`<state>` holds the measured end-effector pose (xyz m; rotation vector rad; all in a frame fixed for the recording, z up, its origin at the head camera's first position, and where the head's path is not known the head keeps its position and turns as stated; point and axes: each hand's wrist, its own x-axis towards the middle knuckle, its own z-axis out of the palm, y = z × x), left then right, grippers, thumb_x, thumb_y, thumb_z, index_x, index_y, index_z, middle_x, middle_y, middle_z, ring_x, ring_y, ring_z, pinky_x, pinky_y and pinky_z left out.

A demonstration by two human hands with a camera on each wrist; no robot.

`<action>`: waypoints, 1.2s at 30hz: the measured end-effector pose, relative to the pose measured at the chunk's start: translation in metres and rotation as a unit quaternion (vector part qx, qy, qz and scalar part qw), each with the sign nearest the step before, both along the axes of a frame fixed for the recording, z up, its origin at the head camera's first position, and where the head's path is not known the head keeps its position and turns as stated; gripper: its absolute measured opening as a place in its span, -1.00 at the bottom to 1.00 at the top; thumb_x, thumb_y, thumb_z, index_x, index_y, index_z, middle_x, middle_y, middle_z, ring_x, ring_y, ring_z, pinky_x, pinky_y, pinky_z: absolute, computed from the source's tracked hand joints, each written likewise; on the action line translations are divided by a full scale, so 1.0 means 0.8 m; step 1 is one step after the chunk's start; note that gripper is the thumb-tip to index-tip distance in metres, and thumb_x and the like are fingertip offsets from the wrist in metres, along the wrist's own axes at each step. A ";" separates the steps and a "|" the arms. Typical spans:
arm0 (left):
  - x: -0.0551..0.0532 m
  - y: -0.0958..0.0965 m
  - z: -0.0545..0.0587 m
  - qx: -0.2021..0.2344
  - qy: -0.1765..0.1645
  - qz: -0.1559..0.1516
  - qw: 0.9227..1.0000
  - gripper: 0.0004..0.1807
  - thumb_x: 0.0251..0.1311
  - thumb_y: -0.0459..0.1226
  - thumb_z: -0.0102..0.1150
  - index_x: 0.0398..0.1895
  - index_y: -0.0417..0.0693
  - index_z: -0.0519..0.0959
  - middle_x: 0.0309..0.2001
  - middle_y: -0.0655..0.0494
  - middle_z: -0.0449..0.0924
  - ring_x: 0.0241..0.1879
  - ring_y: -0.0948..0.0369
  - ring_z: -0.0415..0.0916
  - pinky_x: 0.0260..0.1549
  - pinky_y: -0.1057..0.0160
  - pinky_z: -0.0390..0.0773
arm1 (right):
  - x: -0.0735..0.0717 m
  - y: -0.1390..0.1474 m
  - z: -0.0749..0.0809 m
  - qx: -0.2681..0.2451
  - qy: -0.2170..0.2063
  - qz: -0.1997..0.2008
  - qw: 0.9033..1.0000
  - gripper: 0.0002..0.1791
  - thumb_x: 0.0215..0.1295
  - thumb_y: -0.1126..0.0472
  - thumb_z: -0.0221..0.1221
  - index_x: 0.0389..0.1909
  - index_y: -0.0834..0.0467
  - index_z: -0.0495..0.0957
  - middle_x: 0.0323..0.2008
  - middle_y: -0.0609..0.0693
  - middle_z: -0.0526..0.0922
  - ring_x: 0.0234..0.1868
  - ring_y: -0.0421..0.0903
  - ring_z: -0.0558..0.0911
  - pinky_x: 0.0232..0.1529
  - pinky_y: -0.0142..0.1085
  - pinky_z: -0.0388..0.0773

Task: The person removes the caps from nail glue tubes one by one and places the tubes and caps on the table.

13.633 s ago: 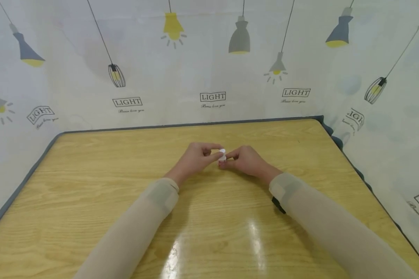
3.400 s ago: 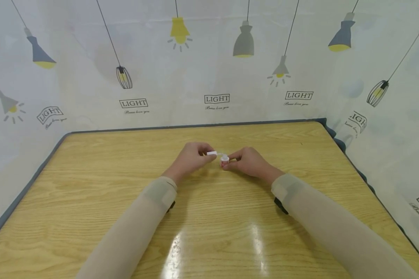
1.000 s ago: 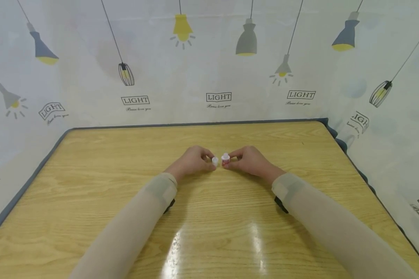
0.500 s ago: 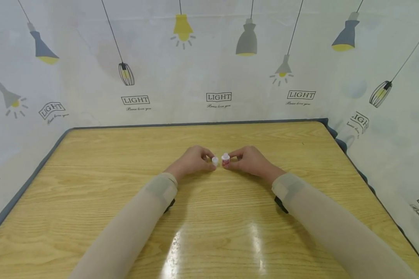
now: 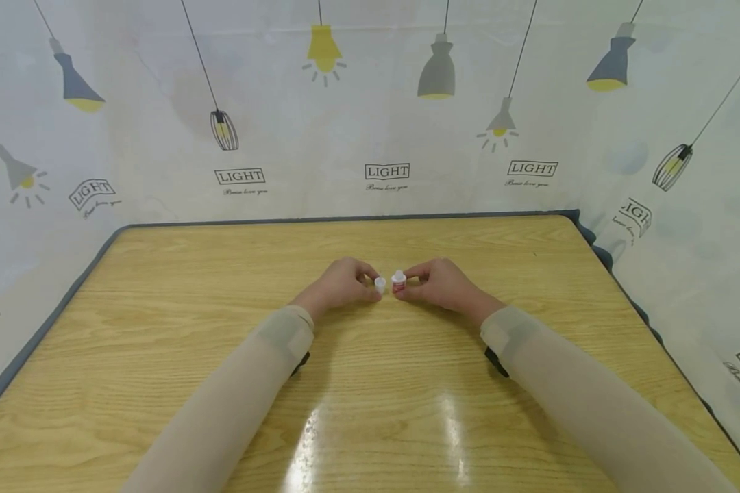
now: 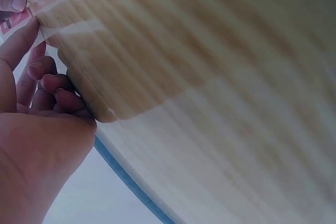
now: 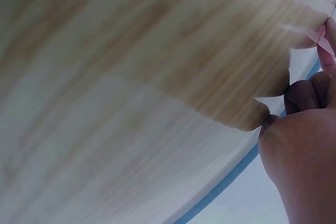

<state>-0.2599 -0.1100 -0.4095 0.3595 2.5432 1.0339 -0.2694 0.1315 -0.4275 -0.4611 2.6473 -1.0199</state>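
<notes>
In the head view, a small bottle (image 5: 398,283) with a white top and a red-and-white label stands upright on the wooden table, its narrow pale neck uncovered. My right hand (image 5: 438,282) pinches it from the right between thumb and fingers. Just left of the bottle, a small gap apart, a white cap (image 5: 379,285) sits at the table surface, pinched by the thumb and forefinger of my left hand (image 5: 344,282). From the left wrist, the left hand (image 6: 37,98) shows its other fingers curled; a bit of the pink label (image 6: 20,20) appears behind it. The right wrist view cuts off most of the right hand (image 7: 310,124).
The light wooden table (image 5: 370,397) has a dark blue edge along the back and sides. A pale curtain (image 5: 284,123) printed with lamps and the word LIGHT hangs behind it and to both sides.
Earlier the cap was on the bottle; my left hand then lifted it off to the left and lowered it beside the bottle. Over the last second both hands stay practically still.
</notes>
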 end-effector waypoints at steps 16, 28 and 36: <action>0.001 0.007 -0.009 -0.026 0.063 -0.002 0.998 -0.61 0.23 -0.31 0.22 0.15 -0.06 0.68 -0.40 0.10 0.55 -0.48 0.23 0.41 -0.45 0.28 0.41 | 0.003 0.008 0.001 0.046 0.060 0.063 0.995 -0.46 0.38 0.10 0.16 0.34 0.16 0.61 -0.67 -0.15 0.29 -0.61 -0.20 0.19 -0.46 -0.29 0.22; -0.004 -0.011 -0.005 -0.133 0.168 0.063 0.975 -0.66 0.54 -0.14 0.10 0.23 -0.05 0.65 -0.04 0.03 0.69 -0.06 0.04 0.59 -0.03 0.01 0.63 | -0.006 0.017 0.005 0.182 0.153 -0.027 0.971 -0.55 0.62 0.03 0.00 0.32 0.11 0.62 -0.04 0.15 0.71 -0.03 0.12 0.64 0.17 0.14 0.52; -0.012 -0.022 -0.009 -0.249 0.217 0.066 0.942 -0.31 0.68 0.17 -0.27 0.62 0.00 0.31 0.65 -0.13 0.20 0.67 -0.18 0.05 0.62 -0.39 -0.05 | -0.014 0.028 0.009 0.243 0.167 -0.049 0.954 -0.22 0.69 -0.34 -0.46 0.75 -0.08 -0.07 0.77 0.07 -0.26 0.76 0.22 -0.15 0.61 0.46 -0.36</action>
